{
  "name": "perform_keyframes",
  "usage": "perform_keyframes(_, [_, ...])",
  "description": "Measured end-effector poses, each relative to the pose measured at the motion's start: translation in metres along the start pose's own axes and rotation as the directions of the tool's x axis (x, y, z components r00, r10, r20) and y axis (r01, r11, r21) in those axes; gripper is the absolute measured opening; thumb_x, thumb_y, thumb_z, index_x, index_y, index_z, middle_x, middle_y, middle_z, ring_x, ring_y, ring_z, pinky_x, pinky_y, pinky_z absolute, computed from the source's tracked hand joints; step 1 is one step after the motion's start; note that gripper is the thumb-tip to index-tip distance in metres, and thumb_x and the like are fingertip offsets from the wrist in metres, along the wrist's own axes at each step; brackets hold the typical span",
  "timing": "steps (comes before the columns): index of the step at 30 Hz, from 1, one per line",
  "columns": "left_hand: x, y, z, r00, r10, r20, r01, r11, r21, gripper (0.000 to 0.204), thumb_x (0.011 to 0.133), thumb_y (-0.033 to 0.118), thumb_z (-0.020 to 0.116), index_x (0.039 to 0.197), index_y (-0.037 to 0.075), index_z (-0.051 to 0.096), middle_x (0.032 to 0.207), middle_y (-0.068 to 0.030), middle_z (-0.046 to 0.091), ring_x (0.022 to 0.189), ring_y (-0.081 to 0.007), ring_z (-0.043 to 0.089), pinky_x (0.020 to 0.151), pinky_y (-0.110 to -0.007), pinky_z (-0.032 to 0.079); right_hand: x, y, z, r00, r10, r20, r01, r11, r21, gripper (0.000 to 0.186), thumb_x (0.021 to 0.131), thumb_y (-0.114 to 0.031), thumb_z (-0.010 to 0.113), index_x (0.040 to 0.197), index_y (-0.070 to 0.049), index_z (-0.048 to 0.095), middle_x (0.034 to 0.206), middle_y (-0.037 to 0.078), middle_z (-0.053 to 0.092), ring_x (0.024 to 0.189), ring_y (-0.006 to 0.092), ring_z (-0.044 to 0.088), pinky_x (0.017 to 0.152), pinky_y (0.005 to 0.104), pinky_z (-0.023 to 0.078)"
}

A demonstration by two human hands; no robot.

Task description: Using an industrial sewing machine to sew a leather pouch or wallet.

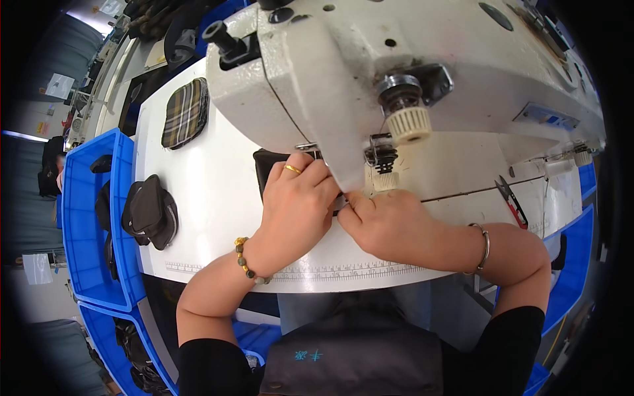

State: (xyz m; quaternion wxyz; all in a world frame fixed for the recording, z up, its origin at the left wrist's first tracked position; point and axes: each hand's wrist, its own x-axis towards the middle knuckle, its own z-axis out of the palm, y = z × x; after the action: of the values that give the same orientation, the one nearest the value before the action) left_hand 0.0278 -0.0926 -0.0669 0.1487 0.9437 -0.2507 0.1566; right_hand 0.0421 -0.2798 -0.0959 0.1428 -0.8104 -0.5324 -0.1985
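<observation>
A white sewing machine [290, 86] stands over the white worktable. Under its needle area lies a black fabric piece [263, 162], mostly covered by my hands. My left hand [298, 197] bends its fingers over the piece and grips it close to the presser foot, which is hidden. On the other side of the needle area, my right hand [396, 224] is closed in a pinch at the fabric's near right edge. Both hands' fingertips nearly meet there. How the stitching runs cannot be seen.
A plaid fabric piece [185, 113] and several stacked black cloth pieces [150, 210] lie on the table's left. Blue bins [125, 264] flank it, some holding dark pieces. Thread snips [512, 203] rest at right. A printed ruler [310, 274] follows the front edge.
</observation>
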Motion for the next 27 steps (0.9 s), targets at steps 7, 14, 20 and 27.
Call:
perform_keyframes(7, [0.005, -0.015, 0.011, 0.998, -0.058, -0.004, 0.058, 0.998, 0.017, 0.018, 0.072, 0.005, 0.073, 0.088, 0.013, 0.074, 0.078, -0.0015, 0.064, 0.076, -0.0244, 0.060, 0.071, -0.038, 0.040, 0.005, 0.011, 0.000, 0.997, 0.071, 0.004, -0.071, 0.997, 0.025, 0.013, 0.070, -0.011, 0.065, 0.075, -0.008, 0.054, 0.055, -0.001, 0.052, 0.047, 0.0144, 0.059, 0.039, 0.0306, 0.043])
perform_keyframes(14, [0.000, 0.002, -0.025, 0.988, -0.120, 0.092, 0.066, 0.888, 0.454, 0.029, 0.082, 0.008, 0.068, 0.109, 0.017, 0.071, 0.085, 0.0044, 0.066, 0.090, -0.0211, 0.061, 0.102, -0.056, 0.031, 0.004, 0.012, 0.004, 0.995, 0.099, -0.024, -0.099, 0.995, 0.035, 0.013, 0.070, -0.011, 0.065, 0.075, -0.008, 0.054, 0.052, -0.001, 0.051, 0.047, 0.0152, 0.059, 0.040, 0.0313, 0.043])
perform_keyframes(20, [-0.005, -0.003, -0.022, 0.993, -0.071, 0.092, 0.046, 0.968, 0.248, 0.035, 0.085, 0.003, 0.065, 0.116, 0.018, 0.070, 0.089, 0.0029, 0.066, 0.095, -0.0212, 0.061, 0.101, -0.056, 0.027, 0.005, 0.011, 0.005, 0.996, 0.087, -0.032, -0.085, 0.994, 0.061, 0.012, 0.071, -0.011, 0.065, 0.076, -0.008, 0.055, 0.051, 0.000, 0.051, 0.047, 0.0154, 0.059, 0.040, 0.0318, 0.043])
perform_keyframes(27, [-0.003, -0.013, -0.017, 0.995, -0.055, 0.087, 0.059, 0.997, -0.041, 0.024, 0.083, 0.002, 0.068, 0.105, 0.011, 0.073, 0.083, -0.0024, 0.064, 0.082, -0.0242, 0.060, 0.086, -0.042, 0.032, 0.006, 0.007, 0.001, 0.999, 0.044, -0.024, -0.042, 0.994, 0.100, 0.010, 0.074, -0.012, 0.064, 0.078, -0.010, 0.055, 0.064, 0.000, 0.053, 0.054, 0.0138, 0.060, 0.043, 0.0288, 0.045])
